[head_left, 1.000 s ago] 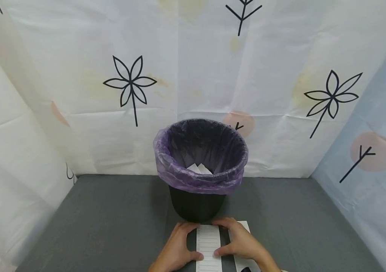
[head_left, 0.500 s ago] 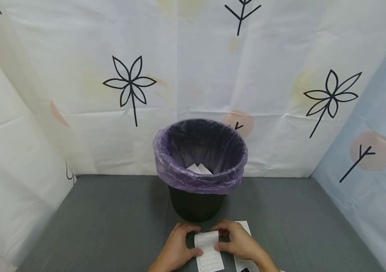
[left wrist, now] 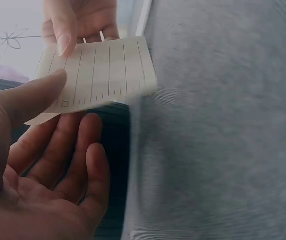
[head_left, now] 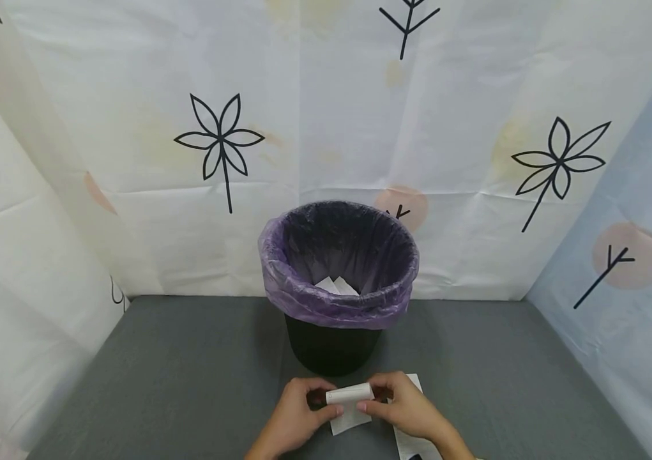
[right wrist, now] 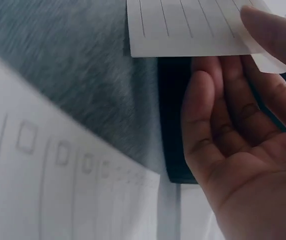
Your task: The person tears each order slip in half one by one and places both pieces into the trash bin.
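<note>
A white lined paper strip (head_left: 350,420) with small checkboxes is held up between both hands in front of the bin. Its far end curls over toward the person. My left hand (head_left: 297,412) pinches the left edge, thumb on top and fingers below, as the left wrist view shows on the paper (left wrist: 100,70). On the opposite edge, my right hand (head_left: 412,409) pinches the same strip (right wrist: 183,30) likewise. A second checklist strip (head_left: 414,445) lies on the table, partly hidden under the right hand; the right wrist view shows this second strip (right wrist: 77,185) up close.
A black waste bin (head_left: 333,348) stands just beyond the hands, lined with a purple bag (head_left: 337,310) folded over its rim. White paper pieces (head_left: 337,286) lie inside it. Patterned white cloth (head_left: 337,153) walls in the grey table (head_left: 176,370) at the back and sides.
The strip lay flat and long between the hands a second ago. Its far end has since been lifted and folded over toward the person, so it looks much shorter. The bin has not moved.
</note>
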Motion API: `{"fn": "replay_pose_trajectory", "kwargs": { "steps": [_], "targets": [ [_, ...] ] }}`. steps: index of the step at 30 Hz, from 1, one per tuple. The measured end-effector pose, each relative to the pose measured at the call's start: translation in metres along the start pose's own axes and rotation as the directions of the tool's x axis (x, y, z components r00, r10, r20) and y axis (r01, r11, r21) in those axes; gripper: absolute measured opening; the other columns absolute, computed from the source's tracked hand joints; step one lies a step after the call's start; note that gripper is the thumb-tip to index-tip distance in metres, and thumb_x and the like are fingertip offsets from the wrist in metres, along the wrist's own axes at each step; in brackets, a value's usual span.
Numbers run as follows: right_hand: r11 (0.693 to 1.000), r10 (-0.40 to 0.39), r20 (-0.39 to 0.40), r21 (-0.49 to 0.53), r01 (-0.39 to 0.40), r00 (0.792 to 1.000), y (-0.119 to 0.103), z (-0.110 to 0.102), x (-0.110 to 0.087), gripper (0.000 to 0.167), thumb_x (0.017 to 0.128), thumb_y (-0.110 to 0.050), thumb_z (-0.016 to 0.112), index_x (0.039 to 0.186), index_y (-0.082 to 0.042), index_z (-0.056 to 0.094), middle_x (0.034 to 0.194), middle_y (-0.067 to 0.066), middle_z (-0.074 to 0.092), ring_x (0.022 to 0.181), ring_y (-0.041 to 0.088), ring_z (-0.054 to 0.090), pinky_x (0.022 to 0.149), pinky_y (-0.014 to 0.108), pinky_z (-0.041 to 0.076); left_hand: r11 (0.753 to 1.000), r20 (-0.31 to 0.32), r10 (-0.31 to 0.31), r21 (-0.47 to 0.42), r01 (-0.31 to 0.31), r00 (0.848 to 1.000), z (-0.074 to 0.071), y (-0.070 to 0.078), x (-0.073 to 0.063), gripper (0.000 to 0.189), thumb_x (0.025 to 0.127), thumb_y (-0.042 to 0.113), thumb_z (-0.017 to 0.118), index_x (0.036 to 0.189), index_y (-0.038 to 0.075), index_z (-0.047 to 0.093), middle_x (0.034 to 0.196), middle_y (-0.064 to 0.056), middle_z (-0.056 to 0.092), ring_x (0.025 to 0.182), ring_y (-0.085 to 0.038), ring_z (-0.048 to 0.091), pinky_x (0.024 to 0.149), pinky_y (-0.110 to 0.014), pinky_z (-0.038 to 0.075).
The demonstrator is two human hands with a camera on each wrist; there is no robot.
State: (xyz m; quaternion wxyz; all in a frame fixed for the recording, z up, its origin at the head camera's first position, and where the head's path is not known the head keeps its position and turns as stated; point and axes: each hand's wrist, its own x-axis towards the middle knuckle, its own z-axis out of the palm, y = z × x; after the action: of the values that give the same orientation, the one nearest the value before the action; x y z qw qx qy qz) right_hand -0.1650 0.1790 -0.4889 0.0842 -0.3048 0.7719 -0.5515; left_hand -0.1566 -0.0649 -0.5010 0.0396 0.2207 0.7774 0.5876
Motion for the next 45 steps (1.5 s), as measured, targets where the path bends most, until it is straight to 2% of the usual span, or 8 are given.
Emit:
{"fn": "replay_pose_trajectory", "kwargs": {
  "steps": [10,13,18,22,26,33,41,45],
  "targets": [
    [0.994,-0.025,-0.09,0.106,0.034,0.996,-0.014,0.0,0.0,0.011,0.094,-0.003,0.07,0.103,0.004,0.073,0.093,0.004,0.073,0.08,0.008,0.067,0.069,0.028,0.056,0.981,-0.006,-0.047,-0.191,0.045,0.999,-0.007,0.013,0.001,0.018,0.089,0.012,0.079,0.097,-0.003,0.074,0.092,-0.008,0.073,0.078,-0.01,0.068,0.071,-0.025,0.056],
    [0.987,-0.023,-0.102,0.155,0.039,0.995,-0.018,0.001,0.001,0.014,0.095,-0.001,0.069,0.105,0.008,0.071,0.095,0.008,0.074,0.081,0.01,0.068,0.07,0.028,0.057,0.974,-0.011,-0.067,-0.219,0.063,0.998,-0.008,0.015,0.001,0.017,0.089,0.011,0.079,0.096,-0.004,0.073,0.091,-0.009,0.073,0.078,-0.01,0.068,0.071,-0.024,0.055],
    [0.98,-0.021,-0.114,0.192,0.043,0.993,-0.021,0.001,0.001,0.016,0.095,0.001,0.068,0.106,0.012,0.069,0.096,0.013,0.073,0.082,0.012,0.068,0.072,0.029,0.058,0.975,-0.038,-0.081,-0.212,0.071,0.996,-0.012,0.018,0.0,0.016,0.088,0.011,0.08,0.091,-0.003,0.073,0.087,-0.009,0.072,0.073,-0.009,0.066,0.068,-0.023,0.054],
    [0.982,-0.034,-0.122,0.179,0.055,0.992,-0.02,-0.005,0.0,0.017,0.093,0.002,0.07,0.107,0.011,0.069,0.097,0.009,0.072,0.083,0.012,0.068,0.074,0.029,0.058,0.982,-0.034,-0.061,-0.183,0.054,0.998,-0.016,0.022,-0.001,0.015,0.087,0.011,0.081,0.089,-0.002,0.073,0.085,-0.008,0.071,0.072,-0.009,0.066,0.068,-0.024,0.054],
    [0.983,-0.058,-0.128,0.164,0.079,0.99,-0.019,-0.014,-0.004,0.022,0.088,0.004,0.075,0.109,0.007,0.069,0.1,0.004,0.072,0.084,0.014,0.067,0.076,0.031,0.057,0.995,-0.017,-0.03,-0.097,0.028,0.999,-0.02,0.028,-0.002,0.015,0.087,0.015,0.082,0.088,0.002,0.074,0.083,-0.001,0.07,0.074,-0.008,0.065,0.068,-0.025,0.055],
    [0.975,-0.094,-0.104,0.189,0.112,0.99,-0.018,-0.025,-0.008,0.034,0.086,0.007,0.075,0.118,0.011,0.065,0.11,0.012,0.071,0.09,0.019,0.069,0.077,0.032,0.057,0.999,0.053,0.013,0.03,-0.015,0.998,-0.026,0.037,-0.006,0.011,0.089,0.02,0.081,0.085,0.013,0.073,0.078,0.009,0.066,0.073,-0.005,0.061,0.068,-0.026,0.053],
    [0.979,-0.106,-0.151,0.159,0.13,0.983,-0.018,-0.024,-0.008,0.036,0.087,0.008,0.073,0.12,0.015,0.062,0.112,0.016,0.071,0.098,0.019,0.068,0.086,0.03,0.056,0.99,0.186,0.071,0.107,-0.092,0.98,-0.028,0.039,-0.01,0.009,0.09,0.014,0.079,0.084,0.017,0.072,0.076,0.016,0.064,0.071,0.0,0.059,0.066,-0.024,0.053],
    [0.974,-0.12,-0.12,0.177,0.14,0.986,-0.016,-0.023,-0.008,0.032,0.088,0.006,0.073,0.118,0.013,0.065,0.108,0.013,0.072,0.097,0.022,0.069,0.085,0.032,0.056,0.988,0.233,0.068,0.12,-0.098,0.97,-0.027,0.04,-0.011,0.008,0.09,0.014,0.079,0.084,0.016,0.072,0.075,0.017,0.063,0.069,0.002,0.059,0.064,-0.022,0.052]
  ]
}}
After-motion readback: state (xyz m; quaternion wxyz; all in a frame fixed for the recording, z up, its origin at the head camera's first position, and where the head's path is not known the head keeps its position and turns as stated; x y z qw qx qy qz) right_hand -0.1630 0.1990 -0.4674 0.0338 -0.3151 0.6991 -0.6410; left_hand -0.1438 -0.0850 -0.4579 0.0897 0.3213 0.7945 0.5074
